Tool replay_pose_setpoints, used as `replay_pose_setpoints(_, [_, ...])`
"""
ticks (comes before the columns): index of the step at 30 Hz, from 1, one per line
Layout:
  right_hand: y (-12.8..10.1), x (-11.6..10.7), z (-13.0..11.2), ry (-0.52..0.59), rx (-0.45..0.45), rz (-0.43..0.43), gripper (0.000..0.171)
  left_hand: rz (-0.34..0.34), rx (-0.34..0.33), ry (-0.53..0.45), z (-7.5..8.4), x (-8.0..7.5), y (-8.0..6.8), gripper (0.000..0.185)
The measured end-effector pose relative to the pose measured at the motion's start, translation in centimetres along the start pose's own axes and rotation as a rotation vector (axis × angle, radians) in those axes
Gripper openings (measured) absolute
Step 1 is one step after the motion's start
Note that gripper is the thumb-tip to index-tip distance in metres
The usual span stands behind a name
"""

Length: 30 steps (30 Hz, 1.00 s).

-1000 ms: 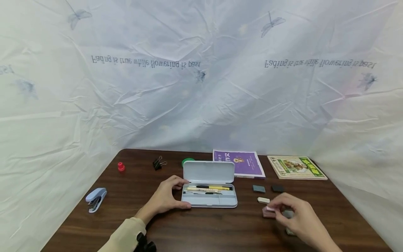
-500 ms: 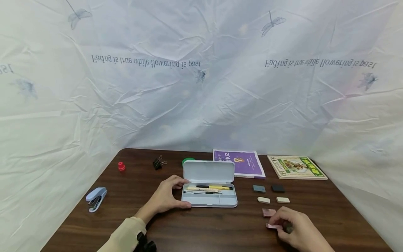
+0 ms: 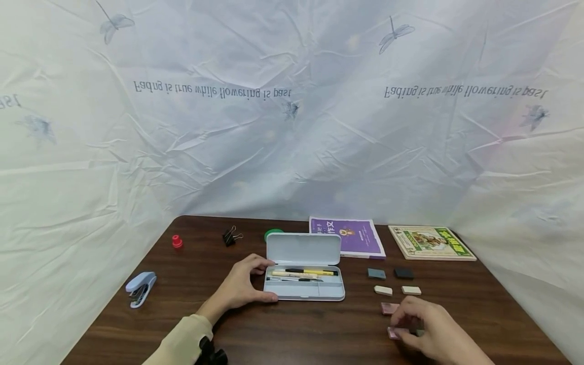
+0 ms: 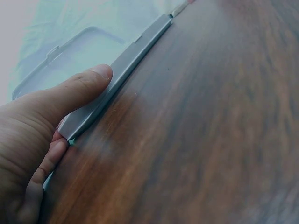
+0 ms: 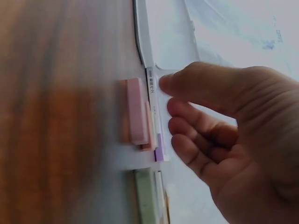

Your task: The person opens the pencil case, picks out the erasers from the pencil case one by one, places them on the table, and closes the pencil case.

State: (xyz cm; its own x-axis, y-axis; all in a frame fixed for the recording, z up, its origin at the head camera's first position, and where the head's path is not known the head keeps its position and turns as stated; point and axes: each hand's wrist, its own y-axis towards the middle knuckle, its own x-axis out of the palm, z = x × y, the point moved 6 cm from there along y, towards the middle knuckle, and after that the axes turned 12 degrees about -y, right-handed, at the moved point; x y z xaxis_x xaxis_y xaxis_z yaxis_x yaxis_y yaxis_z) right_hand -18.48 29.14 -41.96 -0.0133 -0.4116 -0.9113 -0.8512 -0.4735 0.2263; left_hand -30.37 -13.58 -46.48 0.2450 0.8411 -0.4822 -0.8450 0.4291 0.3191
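A pale grey pencil case (image 3: 292,291) stands with its lid up, several pens (image 3: 303,272) inside. My left hand (image 3: 242,286) grips its left end, thumb on the front side and fingers toward the back corner. In the left wrist view the thumb (image 4: 88,86) lies against the case's front wall (image 4: 135,49). At the right, my right hand (image 3: 426,322) hovers over a pink eraser (image 3: 395,333). The right wrist view shows its bent fingertips (image 5: 180,126) apart from the pink eraser (image 5: 137,112). Another pink eraser (image 3: 389,308) lies just behind; a green eraser (image 5: 147,196) is mostly hidden in the head view.
Behind the right hand lie two white erasers (image 3: 383,290), a grey-blue eraser (image 3: 376,274) and a black eraser (image 3: 403,273). A purple book (image 3: 362,241) and another book (image 3: 431,243) are at the back. A stapler (image 3: 141,288), red object (image 3: 177,241) and binder clip (image 3: 231,236) lie left.
My right hand has moved toward the front of the table with a pink eraser, set it down and let go of it. The left hand has kept its hold on the pencil case.
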Motion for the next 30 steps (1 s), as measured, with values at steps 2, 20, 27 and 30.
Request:
replay_pose_setpoints(2, [0.6,-0.6,-0.5,-0.018,-0.011,0.075,0.029,0.001,-0.001,0.0,0.0,0.0,0.0,0.08])
replay_pose_setpoints(20, [12.8,0.1,-1.6,0.164,0.111,0.202,0.078,0.022,-0.024,-0.018,-0.3,0.1,0.0,0.076])
replay_pose_setpoints(27, [15.3,1.9,-1.5,0.277,0.118,0.199,0.066,0.032,-0.014,-0.09,0.0,0.1,0.0,0.081])
replay_pose_setpoints(30, [15.5,2.2,-1.6,0.271,0.123,0.187,0.055,0.046,-0.04,-0.118,-0.1,0.0,0.0,0.092])
